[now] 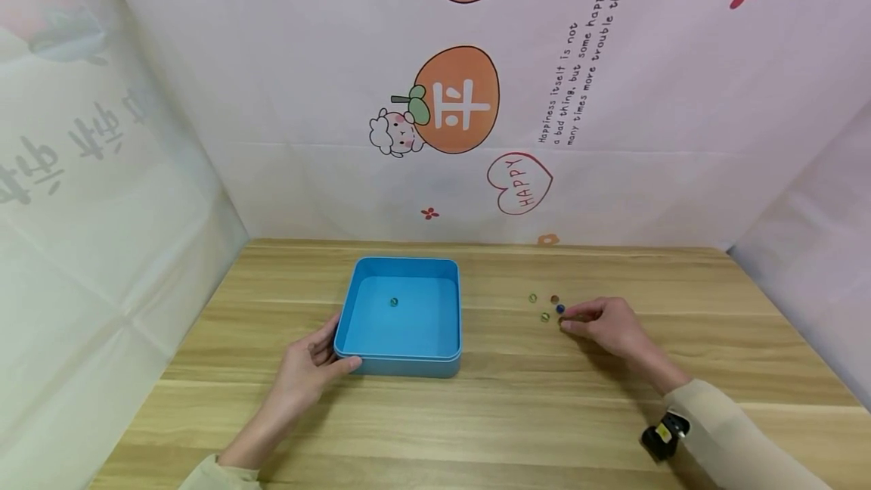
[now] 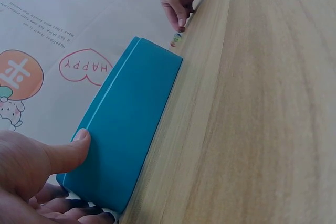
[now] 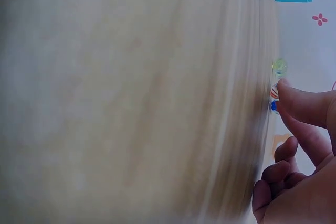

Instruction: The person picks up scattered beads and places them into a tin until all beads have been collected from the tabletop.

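A blue square open box (image 1: 408, 367) stands on the wooden table, with one greenish glass marble (image 1: 394, 302) on its floor. My left hand (image 1: 304, 370) grips the box's near left corner, thumb on the front wall and fingers along the left side. To the right of the box, my right hand (image 1: 615, 327) pinches an orange-brown marble (image 1: 562, 320) between thumb and index finger, low at the tabletop. Close by lie a blue marble (image 1: 560, 308), a brown marble (image 1: 554, 299) and two yellow-green marbles (image 1: 545, 317). In the right wrist view, the thumb partly covers an orange-striped marble (image 3: 274, 92).
The wooden table (image 1: 531, 429) runs up to a printed white cloth (image 1: 306, 97) at the back, with cloth on both sides too. A black device with a yellow patch (image 1: 663, 433) is fixed at the right sleeve (image 1: 728, 422).
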The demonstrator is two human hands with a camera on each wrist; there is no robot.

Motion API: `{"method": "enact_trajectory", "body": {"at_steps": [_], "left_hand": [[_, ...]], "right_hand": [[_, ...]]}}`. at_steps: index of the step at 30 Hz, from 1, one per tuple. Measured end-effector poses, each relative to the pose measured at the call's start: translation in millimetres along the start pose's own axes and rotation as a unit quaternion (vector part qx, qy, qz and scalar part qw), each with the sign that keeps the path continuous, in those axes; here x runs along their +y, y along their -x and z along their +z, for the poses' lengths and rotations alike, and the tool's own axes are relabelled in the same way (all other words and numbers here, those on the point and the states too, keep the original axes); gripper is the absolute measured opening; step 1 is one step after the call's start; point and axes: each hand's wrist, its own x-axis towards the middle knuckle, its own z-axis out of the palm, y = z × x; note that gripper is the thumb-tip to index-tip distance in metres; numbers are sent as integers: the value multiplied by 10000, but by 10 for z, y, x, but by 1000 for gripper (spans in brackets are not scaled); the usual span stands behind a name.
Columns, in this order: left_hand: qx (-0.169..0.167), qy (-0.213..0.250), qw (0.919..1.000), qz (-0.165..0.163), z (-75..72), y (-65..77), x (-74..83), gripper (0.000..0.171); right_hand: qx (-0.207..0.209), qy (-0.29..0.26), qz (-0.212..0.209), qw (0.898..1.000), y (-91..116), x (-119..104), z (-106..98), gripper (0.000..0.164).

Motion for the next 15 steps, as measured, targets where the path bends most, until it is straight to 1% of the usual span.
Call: {"method": "enact_trajectory", "body": {"at_steps": [6, 15], "left_hand": [[-21, 7, 10000, -5, 0, 1, 5, 83], [7, -12, 10000, -44, 1, 14, 21, 83]], "right_hand": [[56, 111, -83, 9999, 0, 6, 3, 24], [40, -76, -47, 10000, 23, -18, -17, 26]]}}
